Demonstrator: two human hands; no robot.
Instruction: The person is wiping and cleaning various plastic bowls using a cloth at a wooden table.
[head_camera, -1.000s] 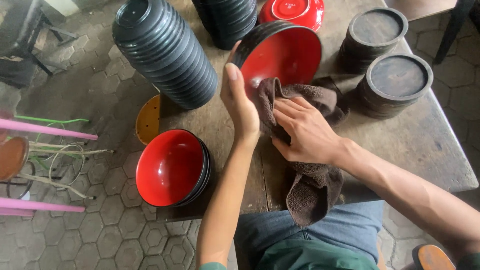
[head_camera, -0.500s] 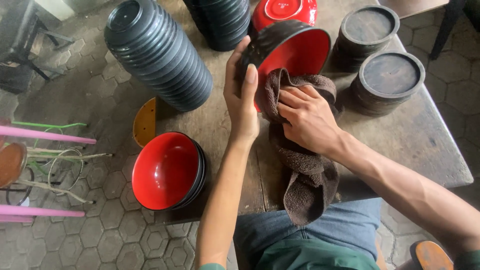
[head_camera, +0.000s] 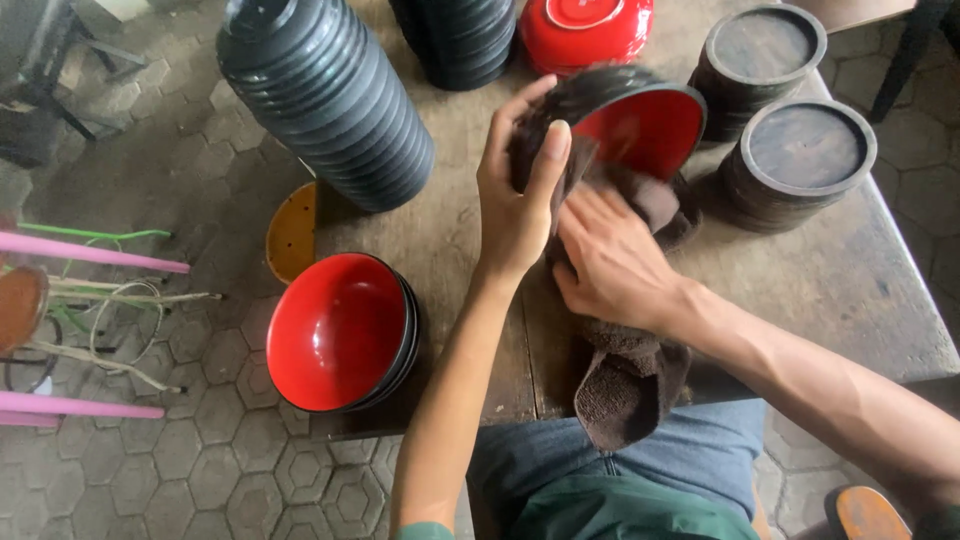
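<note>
My left hand (head_camera: 517, 195) grips a bowl (head_camera: 640, 125), black outside and red inside, tilted on its edge over the wooden table (head_camera: 860, 290). My right hand (head_camera: 612, 262) presses a brown towel (head_camera: 630, 375) against the lower side of that bowl. The towel's loose end hangs over the table's front edge onto my lap.
A short stack of red-lined bowls (head_camera: 340, 335) stands at the table's front left corner. Tall stacks of black bowls (head_camera: 330, 95) lean at the back left, another stack (head_camera: 462, 35) and an upturned red bowl (head_camera: 585, 30) behind. Two stacks of dark round lids (head_camera: 805, 160) stand right.
The bowl has been turned and tipped further upright in my left hand, its dark outside now showing. My right hand with the towel slid down from the rim to the bowl's underside.
</note>
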